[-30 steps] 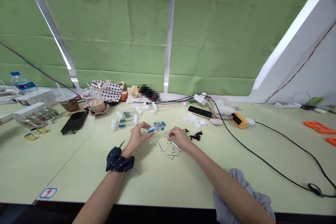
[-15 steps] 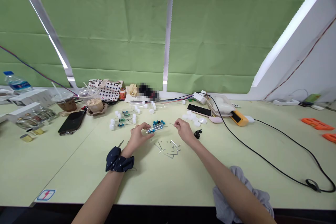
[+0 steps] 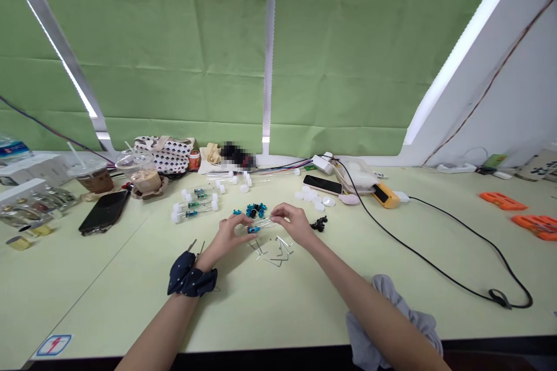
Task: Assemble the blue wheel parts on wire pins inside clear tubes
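Observation:
My left hand (image 3: 231, 234) grips the left end of a clear tube (image 3: 263, 222) with a small blue part (image 3: 253, 230) inside it. The fingers of my right hand (image 3: 296, 222) are pinched together at the tube's right end; the thin rod seen in them earlier is now mostly hidden. Just behind the tube lies a cluster of small blue and black parts (image 3: 256, 210). In front of it are several L-shaped metal hex keys (image 3: 281, 250). Small black parts (image 3: 319, 224) lie to the right of my right hand.
Several capped clear tubes (image 3: 195, 206) lie at the left back. White round caps (image 3: 307, 193), a phone (image 3: 322, 184) and a yellow device (image 3: 385, 195) sit at the right back. A black cable (image 3: 429, 249) loops across the right side. Drink cups (image 3: 145, 178) stand far left.
My right hand has moved left with the thin rod, from apart to touching the tube's right end. The view has turned slightly to the right.

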`<state>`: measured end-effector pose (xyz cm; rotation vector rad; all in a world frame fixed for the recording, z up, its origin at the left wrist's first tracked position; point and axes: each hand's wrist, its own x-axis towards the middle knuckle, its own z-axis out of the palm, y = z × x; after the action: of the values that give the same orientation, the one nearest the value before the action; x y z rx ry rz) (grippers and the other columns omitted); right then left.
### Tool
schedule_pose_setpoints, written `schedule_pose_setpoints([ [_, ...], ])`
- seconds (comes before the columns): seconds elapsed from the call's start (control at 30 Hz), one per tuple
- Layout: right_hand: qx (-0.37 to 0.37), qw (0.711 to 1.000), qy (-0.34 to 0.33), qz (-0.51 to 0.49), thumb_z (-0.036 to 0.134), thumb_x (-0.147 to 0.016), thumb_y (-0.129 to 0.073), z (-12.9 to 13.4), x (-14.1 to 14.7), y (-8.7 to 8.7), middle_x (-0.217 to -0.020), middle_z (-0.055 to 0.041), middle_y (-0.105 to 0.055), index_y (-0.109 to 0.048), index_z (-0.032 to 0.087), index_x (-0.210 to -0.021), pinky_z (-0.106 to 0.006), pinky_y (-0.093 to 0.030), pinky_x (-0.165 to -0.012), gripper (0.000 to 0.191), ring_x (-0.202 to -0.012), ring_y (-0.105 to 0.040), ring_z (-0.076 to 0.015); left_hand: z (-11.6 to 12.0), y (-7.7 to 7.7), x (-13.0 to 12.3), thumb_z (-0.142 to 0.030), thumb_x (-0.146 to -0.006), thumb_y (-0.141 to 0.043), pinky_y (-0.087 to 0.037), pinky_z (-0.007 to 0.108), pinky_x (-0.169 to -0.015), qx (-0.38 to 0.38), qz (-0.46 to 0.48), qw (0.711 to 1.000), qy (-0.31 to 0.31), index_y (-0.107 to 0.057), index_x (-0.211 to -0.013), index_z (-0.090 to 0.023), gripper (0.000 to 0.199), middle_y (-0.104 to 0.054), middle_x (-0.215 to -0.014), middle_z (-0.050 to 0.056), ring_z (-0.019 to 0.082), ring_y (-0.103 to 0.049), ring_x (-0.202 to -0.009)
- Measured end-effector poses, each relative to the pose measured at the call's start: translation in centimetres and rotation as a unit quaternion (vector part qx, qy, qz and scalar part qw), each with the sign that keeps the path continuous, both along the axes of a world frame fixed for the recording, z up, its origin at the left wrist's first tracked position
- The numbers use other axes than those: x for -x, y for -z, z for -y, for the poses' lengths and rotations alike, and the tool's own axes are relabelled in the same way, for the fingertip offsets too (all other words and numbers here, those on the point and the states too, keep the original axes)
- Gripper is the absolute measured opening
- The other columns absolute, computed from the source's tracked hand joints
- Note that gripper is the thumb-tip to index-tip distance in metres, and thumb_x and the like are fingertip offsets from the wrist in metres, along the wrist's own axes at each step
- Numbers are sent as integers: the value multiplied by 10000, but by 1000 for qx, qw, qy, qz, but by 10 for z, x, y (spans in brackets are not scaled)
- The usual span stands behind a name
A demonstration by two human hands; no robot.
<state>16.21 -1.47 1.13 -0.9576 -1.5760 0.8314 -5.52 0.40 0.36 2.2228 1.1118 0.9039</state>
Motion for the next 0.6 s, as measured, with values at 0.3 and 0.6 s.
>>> schedule_pose_setpoints([
  [0.3, 52, 854, 363, 370, 217, -788, -530, -22, -73, 6, -998, -138, -553, -587, 173, -920, -390, -381, -785, 150, -922, -523, -266, 0, -4, 4, -440, -733, -594, -450, 324, -803, -13, 42, 999, -28, -572, -945, -228, 301, -636, -948, 35, 209, -584, -918],
  [0.6, 189, 734, 365, 542, 271, -816, -496, -41, -95, 35, -1031, -166, -502, -459, 118, -1112, -337, -403, -707, 335, -959, -509, -286, 1, -4, 7, -381, -716, -629, -424, 324, -816, -48, 55, 995, -67, -584, -947, -218, 286, -646, -908, 27, 198, -587, -869],
])
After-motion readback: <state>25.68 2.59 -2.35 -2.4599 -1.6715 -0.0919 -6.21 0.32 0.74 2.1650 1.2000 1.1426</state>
